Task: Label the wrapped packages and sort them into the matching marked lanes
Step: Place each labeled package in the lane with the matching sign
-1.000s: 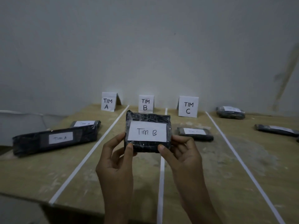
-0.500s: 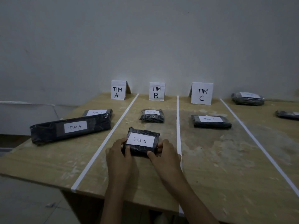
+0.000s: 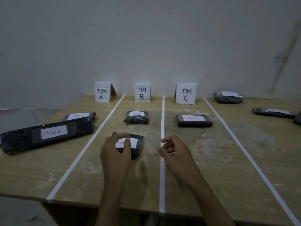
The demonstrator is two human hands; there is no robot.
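A black wrapped package (image 3: 137,145) with a white "TIM B" label lies flat in the middle lane, in front of the TIM B sign (image 3: 142,92). My left hand (image 3: 115,152) covers its left half, fingers curled over the far edge and thumb on the label. My right hand (image 3: 172,150) hovers apart from the package, over the white tape line (image 3: 162,121), fingers loosely curled and holding nothing. Another labelled package (image 3: 136,117) lies farther back in the same lane.
The lane by the TIM A sign (image 3: 102,92) holds a long package (image 3: 47,134) and a smaller one (image 3: 79,115). One package (image 3: 193,120) lies before the TIM C sign (image 3: 186,93). More packages (image 3: 228,97), (image 3: 273,112) sit at the far right of the wooden table (image 3: 211,160).
The TIM B package went from held up in both hands down onto the middle lane. My right hand has let go and drawn away to the right; my left hand stays on it.
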